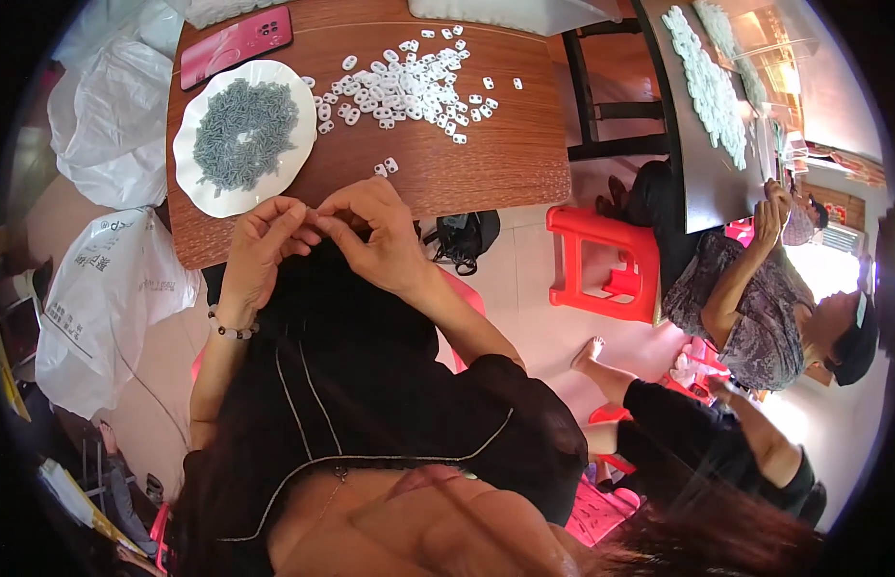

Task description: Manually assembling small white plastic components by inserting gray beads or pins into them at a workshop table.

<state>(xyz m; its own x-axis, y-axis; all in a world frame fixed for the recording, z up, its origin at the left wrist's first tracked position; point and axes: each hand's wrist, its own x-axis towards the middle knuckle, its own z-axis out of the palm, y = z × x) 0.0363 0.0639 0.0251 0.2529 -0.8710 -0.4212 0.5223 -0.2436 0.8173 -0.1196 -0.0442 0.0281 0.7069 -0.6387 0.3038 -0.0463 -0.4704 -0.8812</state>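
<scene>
Many small flat white plastic pieces with rounded ends and two holes (385, 91) lie loose in a scattered heap on the reddish-brown wooden table (495, 173). Two more lie apart from the heap, near the table edge and close to the person's right hand (385, 240). From where I stand, a large part of the work seems to be left: I can recognise no separate group of finished pieces on this table, so I cannot say how much is done.

The wavy-edged white plate (186, 144) stands just beyond the left hand (257, 245). It is well filled with thin grey rod-like pieces (240, 168), which also suggests much remaining supply. A white container (505, 17) shows only partly at the far edge; its content I cannot tell. The same is true for the white plastic bag (115, 308) at the left.

Both hands meet at the near edge of the table, thumb and first finger of each drawn close as in a pinch. The fingers cover this spot, and whether they press on a small piece I cannot tell. The pink phone (238, 48) lies behind the plate.
</scene>
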